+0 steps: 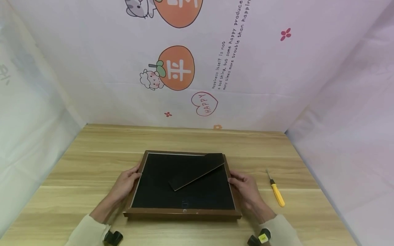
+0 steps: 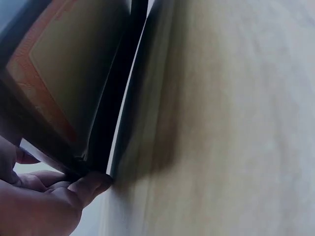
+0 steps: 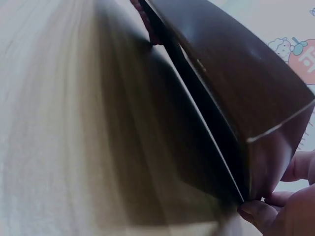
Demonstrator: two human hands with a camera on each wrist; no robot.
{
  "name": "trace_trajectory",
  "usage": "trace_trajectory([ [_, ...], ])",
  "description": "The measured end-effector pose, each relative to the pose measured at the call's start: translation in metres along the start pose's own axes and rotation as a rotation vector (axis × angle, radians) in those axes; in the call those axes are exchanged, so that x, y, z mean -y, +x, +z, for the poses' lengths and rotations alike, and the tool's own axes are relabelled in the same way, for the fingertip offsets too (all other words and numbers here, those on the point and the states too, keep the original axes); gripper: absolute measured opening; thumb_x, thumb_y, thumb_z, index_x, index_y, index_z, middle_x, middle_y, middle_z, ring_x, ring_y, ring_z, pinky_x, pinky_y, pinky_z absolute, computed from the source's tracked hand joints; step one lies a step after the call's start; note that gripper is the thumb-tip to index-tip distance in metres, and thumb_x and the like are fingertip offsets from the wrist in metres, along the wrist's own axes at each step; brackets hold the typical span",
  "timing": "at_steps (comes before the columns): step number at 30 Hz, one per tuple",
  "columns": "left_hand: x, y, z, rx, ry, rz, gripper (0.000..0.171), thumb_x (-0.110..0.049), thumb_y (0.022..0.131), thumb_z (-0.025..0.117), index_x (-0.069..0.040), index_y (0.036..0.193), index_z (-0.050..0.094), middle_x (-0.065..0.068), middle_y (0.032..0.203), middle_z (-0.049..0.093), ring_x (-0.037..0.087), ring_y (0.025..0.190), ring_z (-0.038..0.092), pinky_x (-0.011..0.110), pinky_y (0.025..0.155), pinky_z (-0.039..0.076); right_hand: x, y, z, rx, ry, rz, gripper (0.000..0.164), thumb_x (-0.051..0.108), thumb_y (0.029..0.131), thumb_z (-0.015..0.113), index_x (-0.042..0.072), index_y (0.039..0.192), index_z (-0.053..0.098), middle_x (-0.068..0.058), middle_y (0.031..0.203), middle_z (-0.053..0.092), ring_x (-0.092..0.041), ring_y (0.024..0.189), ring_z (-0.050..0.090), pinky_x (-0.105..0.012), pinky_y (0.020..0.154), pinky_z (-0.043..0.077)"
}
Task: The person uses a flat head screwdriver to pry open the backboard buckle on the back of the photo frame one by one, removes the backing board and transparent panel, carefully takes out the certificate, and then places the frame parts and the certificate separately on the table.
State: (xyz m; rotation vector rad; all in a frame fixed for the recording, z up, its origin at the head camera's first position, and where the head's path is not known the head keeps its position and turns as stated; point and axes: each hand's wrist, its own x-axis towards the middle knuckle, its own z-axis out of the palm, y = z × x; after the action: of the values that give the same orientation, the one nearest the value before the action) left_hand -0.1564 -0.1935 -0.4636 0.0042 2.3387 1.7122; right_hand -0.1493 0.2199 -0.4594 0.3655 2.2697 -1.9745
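A brown picture frame (image 1: 184, 213) shows its black backing board (image 1: 154, 194) upward in the head view. A slanted black stand leg (image 1: 197, 171) lies across the board. My left hand (image 1: 124, 184) grips the frame's left side, thumb on top. On the right side, my right hand (image 1: 246, 188) grips it the same way. The left wrist view shows a sheet with an orange-red border (image 2: 37, 93) inside the frame, and fingertips (image 2: 93, 186) at a dark edge. In the right wrist view, fingertips (image 3: 258, 214) hold the brown frame's corner (image 3: 261, 152).
A screwdriver with a yellow handle (image 1: 278, 195) lies on the wooden table (image 1: 92, 147), right of the right hand. White printed cloth (image 1: 261, 78) hangs behind the table and along both sides. Dark shadow falls on the wood beside the frame in both wrist views.
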Motion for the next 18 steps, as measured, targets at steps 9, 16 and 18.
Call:
trace_trajectory([
  [9,0.002,-0.001,0.001,0.004,0.098,0.004,0.055,-0.015,0.105,0.041,-0.002,0.155,0.021,0.017,0.163,0.018,0.039,0.148,0.02,0.051,0.118,0.027,-0.006,0.002,0.003,-0.019,0.037,0.002,0.045,-0.005,0.09,0.06,-0.002,0.135,0.055,-0.022,0.144,0.05,-0.03,0.128,0.053,-0.018,0.091,0.053],
  [16,0.002,-0.002,0.003,-0.016,0.152,0.001,0.056,-0.013,0.104,0.046,-0.001,0.154,0.022,0.029,0.155,0.031,0.043,0.14,0.038,0.048,0.112,0.039,-0.011,0.004,0.005,-0.032,0.04,-0.029,0.046,-0.009,0.089,0.059,-0.004,0.134,0.055,-0.023,0.142,0.051,-0.033,0.13,0.051,-0.017,0.093,0.052],
  [18,0.004,-0.002,0.004,-0.027,0.151,0.004,0.056,-0.01,0.103,0.047,-0.001,0.153,0.024,0.03,0.152,0.035,0.043,0.137,0.042,0.045,0.109,0.044,-0.013,0.005,0.005,-0.036,0.031,-0.04,0.045,-0.009,0.089,0.06,-0.004,0.134,0.055,-0.023,0.142,0.052,-0.032,0.129,0.052,-0.016,0.091,0.052],
])
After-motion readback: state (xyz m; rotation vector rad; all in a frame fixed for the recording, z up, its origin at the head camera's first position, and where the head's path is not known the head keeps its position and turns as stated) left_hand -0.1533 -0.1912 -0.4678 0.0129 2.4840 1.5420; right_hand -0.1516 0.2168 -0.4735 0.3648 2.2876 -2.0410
